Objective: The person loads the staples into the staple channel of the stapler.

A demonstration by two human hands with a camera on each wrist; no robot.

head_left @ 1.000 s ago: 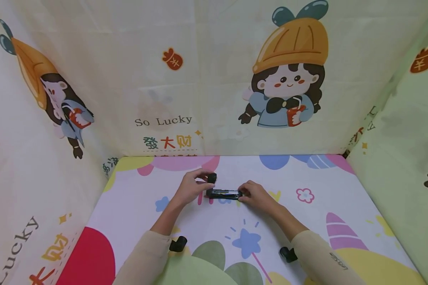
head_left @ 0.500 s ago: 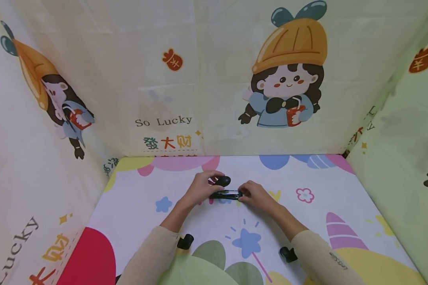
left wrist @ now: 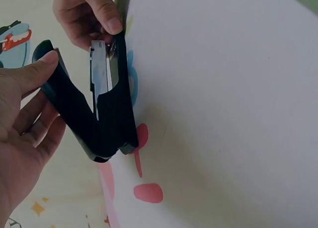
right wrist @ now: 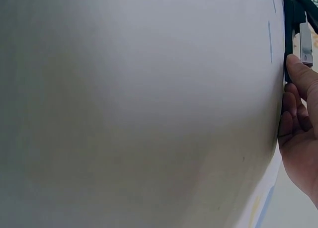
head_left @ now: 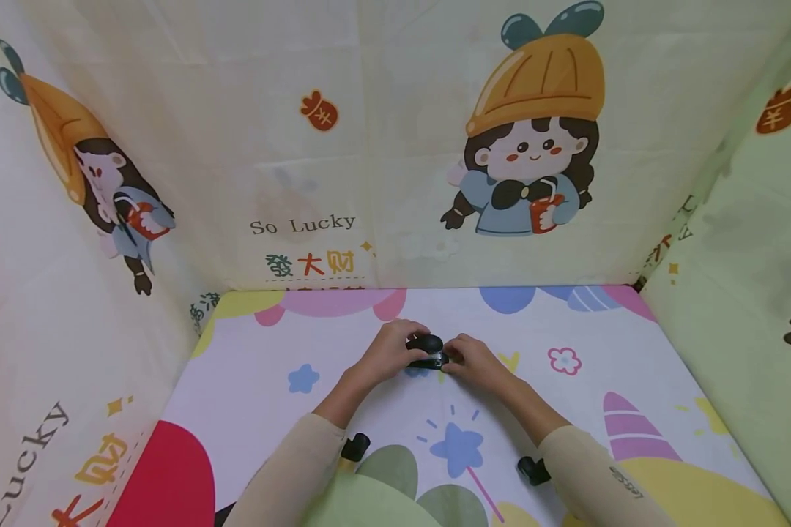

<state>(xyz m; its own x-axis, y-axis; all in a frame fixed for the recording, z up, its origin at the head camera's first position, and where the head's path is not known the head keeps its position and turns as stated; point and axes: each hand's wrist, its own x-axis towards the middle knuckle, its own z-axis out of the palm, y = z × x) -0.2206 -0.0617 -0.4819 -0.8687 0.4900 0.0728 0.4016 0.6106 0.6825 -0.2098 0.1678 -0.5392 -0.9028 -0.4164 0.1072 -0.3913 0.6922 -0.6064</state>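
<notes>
A black stapler [head_left: 425, 342] lies on the patterned table, its top arm tilted up from its base. My left hand [head_left: 389, 350] holds the top arm, the thumb [left wrist: 45, 64] on one side and the fingers on the other in the left wrist view. Between arm and base shows the silver magazine [left wrist: 99, 69]. At the base's front end, my right hand [head_left: 476, 364] pinches the tip between thumb and fingers. In the right wrist view the stapler base [right wrist: 288, 34] stands at the right edge, with the right thumb [right wrist: 298, 69] against it.
The tabletop [head_left: 501, 410] carries printed flowers, stars and hills. A cloth backdrop [head_left: 395, 168] with cartoon prints rises behind it and on both sides. Black wrist-worn devices, one by the left sleeve [head_left: 356, 446] and one by the right sleeve [head_left: 533, 471], sit at the forearms.
My left hand has moved right and slightly down, swinging the stapler's top arm over from the left toward the base. My right hand has stayed at the base's end.
</notes>
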